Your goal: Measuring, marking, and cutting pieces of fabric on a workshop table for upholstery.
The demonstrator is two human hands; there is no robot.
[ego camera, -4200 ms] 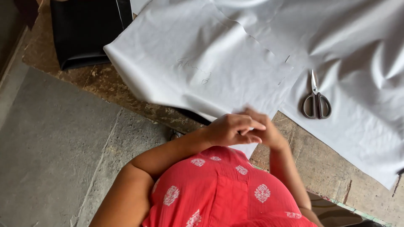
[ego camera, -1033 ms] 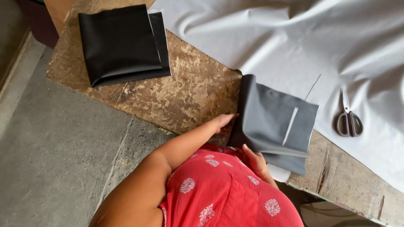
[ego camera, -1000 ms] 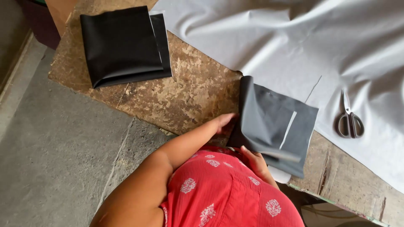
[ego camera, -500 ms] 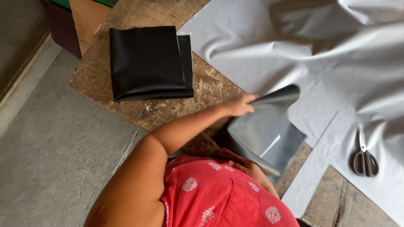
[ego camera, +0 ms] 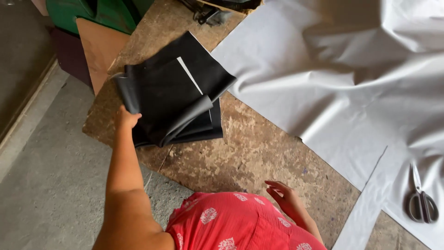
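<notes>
My left hand (ego camera: 126,117) is stretched out to the left and grips the corner of a folded dark grey cloth piece (ego camera: 162,99), which lies draped over a stack of black folded cloth (ego camera: 203,74) on the worn table (ego camera: 259,148). My right hand (ego camera: 287,198) hovers open near the table's front edge, close to my red patterned top, holding nothing. A large sheet of light grey cloth (ego camera: 351,78) covers the right part of the table.
Grey-handled scissors (ego camera: 420,201) lie on the light cloth at the far right. A cut strip of cloth (ego camera: 365,208) hangs toward the front edge. A green object (ego camera: 97,14) and a brown board (ego camera: 99,51) stand at the table's left end. Concrete floor (ego camera: 41,185) lies left.
My left hand has carried the folded grey piece leftward from in front of me onto the black stack. My right hand has let go of it and stays near my body.
</notes>
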